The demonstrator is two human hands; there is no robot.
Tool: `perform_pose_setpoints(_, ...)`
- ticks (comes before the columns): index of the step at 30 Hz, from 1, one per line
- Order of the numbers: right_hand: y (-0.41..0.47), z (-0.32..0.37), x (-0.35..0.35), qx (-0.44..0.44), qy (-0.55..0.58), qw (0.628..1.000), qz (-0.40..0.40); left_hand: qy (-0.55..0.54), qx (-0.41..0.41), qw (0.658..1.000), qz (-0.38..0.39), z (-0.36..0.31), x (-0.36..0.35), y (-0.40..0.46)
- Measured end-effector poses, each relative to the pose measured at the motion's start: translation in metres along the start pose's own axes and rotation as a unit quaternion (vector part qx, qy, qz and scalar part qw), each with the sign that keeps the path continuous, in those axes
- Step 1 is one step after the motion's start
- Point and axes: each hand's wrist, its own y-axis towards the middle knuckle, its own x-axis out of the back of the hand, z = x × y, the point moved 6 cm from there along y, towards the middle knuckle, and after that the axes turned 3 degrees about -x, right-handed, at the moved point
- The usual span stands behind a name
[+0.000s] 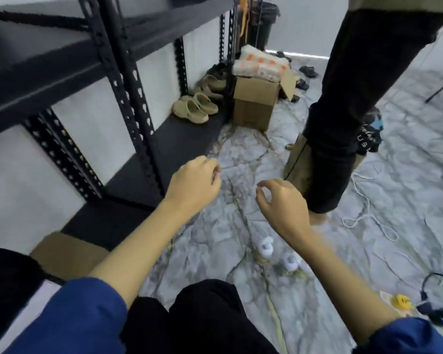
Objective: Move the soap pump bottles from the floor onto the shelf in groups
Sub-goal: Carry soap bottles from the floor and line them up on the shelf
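Clearly saw two soap pump bottles (pixel 266 247) upright on the marble floor (pixel 368 200), low in the frame, below the right hand (pixel 283 203) and nearer to it. Found the left hand (pixel 193 181) further, toward the shelf (pixel 179 139) at left centre. Noted loosely curled fingers on both, gripping nothing. Also noticed sandals (pixel 195 107), a cardboard box (pixel 256 103), somebody's leg (pixel 343 111).

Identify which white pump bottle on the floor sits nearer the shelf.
The left pump bottle, showing its curled white pump head; the other pump bottle stands farther right, beneath the right forearm.
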Motion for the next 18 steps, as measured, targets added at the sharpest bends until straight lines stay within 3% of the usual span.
perform_pose_setpoints(6,-0.082,-0.114,-0.081,-0.167,0.011,0.986,0.013,-0.055,0.021,0.981,0.183,0.011,-0.155,0.009)
perform_pose_setpoints(12,-0.165,-0.199,-0.161,-0.372,0.054,0.923,0.08,-0.107,0.067,0.914,0.386,0.033,-0.307,-0.013)
perform_pose_setpoints(18,-0.17,-0.236,-0.209,-0.523,0.178,0.833,-0.035,-0.182,0.075,0.871,0.449,0.026,-0.41,-0.025)
